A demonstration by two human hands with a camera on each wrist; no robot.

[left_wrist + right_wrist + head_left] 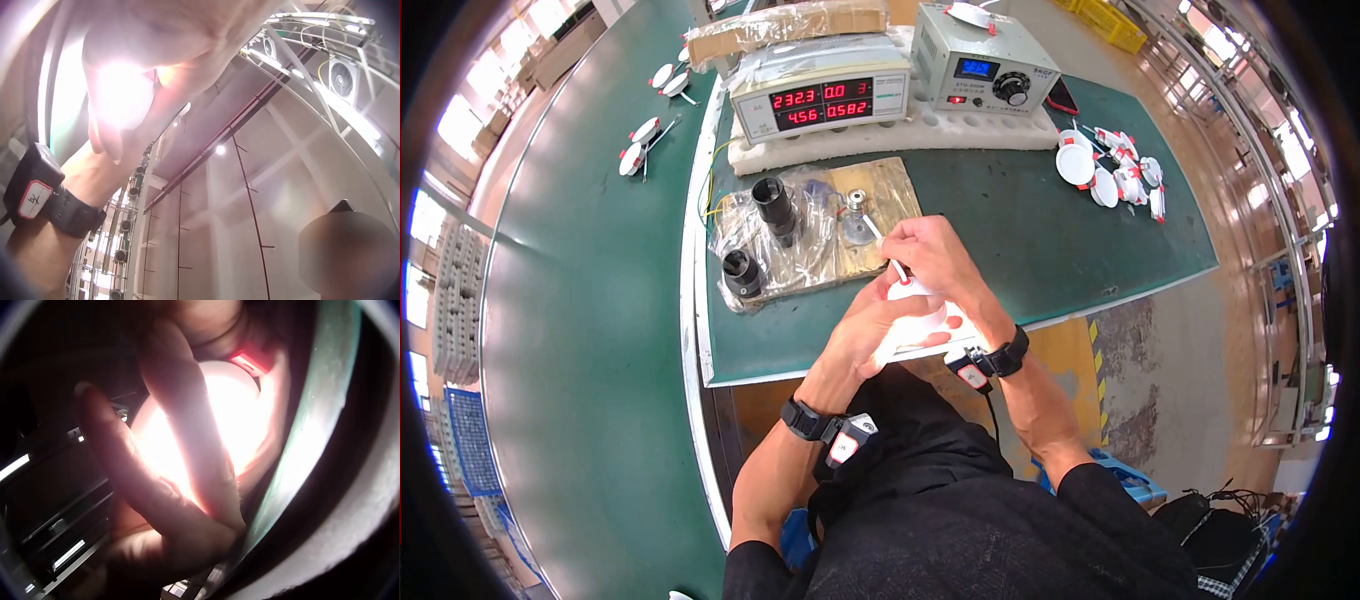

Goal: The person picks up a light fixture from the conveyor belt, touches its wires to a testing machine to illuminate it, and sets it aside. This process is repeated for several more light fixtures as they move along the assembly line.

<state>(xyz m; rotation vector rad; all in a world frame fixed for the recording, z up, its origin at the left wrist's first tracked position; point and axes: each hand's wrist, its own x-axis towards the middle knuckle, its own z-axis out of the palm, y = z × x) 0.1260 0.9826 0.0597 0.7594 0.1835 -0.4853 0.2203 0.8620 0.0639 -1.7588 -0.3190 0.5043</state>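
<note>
A small round downlight (917, 312), brightly lit, faces down and toward the person just above the table's front edge. My left hand (862, 330) holds it by the rim, and its glow fills the middle of the right wrist view. One red spring clip (251, 362) shows at its rim there. My right hand (937, 262) is over the back of the lamp, pinching the white cable (899, 270) that rises from it. A white cable end (872, 226) sticks out past the right fingertips, toward the metal contact post (856, 200) on the board.
A wooden board (890, 180) wrapped in film carries two black sockets (772, 205). Behind stand a power meter (825, 105) with red digits and a grey voltage regulator (985, 70) on white foam. Several white downlights (1104, 187) lie at the right; a green conveyor (590, 330) runs left.
</note>
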